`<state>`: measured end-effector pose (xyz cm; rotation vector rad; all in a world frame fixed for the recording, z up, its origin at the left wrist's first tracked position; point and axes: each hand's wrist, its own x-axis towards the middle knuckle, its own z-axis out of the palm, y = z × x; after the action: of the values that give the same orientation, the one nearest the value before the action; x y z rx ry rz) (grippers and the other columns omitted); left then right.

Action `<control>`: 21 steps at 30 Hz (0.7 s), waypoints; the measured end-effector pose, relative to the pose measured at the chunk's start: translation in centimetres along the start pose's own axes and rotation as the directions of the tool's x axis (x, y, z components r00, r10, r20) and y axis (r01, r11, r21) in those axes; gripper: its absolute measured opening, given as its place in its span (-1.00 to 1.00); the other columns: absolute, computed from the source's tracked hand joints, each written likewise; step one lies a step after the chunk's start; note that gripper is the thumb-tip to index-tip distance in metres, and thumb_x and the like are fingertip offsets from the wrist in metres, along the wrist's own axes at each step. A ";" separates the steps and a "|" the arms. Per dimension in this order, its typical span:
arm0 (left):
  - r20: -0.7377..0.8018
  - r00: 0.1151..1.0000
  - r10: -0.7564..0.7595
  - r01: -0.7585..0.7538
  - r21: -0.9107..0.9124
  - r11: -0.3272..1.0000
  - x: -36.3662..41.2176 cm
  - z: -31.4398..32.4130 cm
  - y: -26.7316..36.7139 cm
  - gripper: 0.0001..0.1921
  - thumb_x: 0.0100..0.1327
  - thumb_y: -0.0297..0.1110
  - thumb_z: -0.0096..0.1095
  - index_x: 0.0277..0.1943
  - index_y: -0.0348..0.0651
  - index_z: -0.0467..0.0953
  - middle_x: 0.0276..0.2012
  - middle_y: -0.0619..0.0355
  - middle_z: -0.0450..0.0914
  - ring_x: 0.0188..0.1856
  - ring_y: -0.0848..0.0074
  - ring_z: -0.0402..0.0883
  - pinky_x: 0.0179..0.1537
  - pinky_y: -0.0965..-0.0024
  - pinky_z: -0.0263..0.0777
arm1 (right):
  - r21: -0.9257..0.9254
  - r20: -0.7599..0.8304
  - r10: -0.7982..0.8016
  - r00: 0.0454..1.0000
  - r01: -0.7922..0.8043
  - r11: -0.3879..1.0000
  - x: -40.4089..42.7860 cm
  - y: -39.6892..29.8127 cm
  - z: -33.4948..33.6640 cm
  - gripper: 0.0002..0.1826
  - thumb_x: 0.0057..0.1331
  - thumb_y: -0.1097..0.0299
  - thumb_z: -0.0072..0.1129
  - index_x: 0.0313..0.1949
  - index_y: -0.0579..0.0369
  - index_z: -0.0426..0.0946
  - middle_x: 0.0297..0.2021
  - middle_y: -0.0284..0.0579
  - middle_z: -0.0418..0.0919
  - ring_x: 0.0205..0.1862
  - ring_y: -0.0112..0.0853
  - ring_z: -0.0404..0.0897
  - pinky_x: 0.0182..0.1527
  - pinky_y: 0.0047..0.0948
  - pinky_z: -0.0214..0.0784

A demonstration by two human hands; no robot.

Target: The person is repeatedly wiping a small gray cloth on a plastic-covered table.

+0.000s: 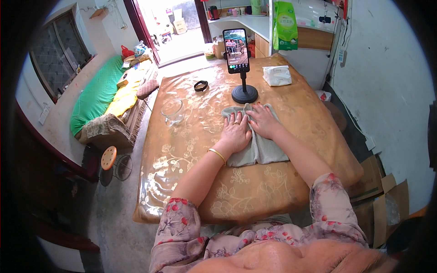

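A grey cloth [261,146] lies on the table under a glossy brown flowered tablecloth [191,170]. My left hand [235,133], with a ring and a gold bangle, rests flat on the cloth's left part, fingers slightly apart. On its upper right part lies my right hand [263,120], palm down with fingers spread. A fold runs down the cloth between the two hands. Just beyond the cloth, a smartphone [236,51] stands upright in a holder with a round black base [244,94].
A clear glass mug [173,112] stands left of the cloth, with a black wristband [200,86] beyond it. A white tissue pack [277,75] sits at the back right. Cardboard boxes [385,201] are beside the table's right edge, a round stool [108,158] to its left.
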<state>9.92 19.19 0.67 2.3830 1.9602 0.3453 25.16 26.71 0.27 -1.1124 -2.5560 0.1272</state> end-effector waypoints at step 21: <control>0.147 0.986 0.083 -0.101 0.119 0.988 -11.2 -2.7 3.6 -0.31 0.33 0.13 -0.22 0.43 0.07 -0.06 0.43 -0.06 -0.08 0.45 -0.07 -0.19 0.34 -0.24 -0.28 | -0.211 0.128 0.116 0.985 -0.088 0.974 -9.4 -5.6 -2.7 -0.43 0.33 -0.05 -0.16 0.34 -0.46 0.13 0.39 -0.02 0.02 0.41 0.05 -0.05 0.34 0.21 -0.27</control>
<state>10.91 7.26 2.24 2.5033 1.8669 0.0532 28.20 15.88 1.37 -1.3563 -2.6829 -0.0354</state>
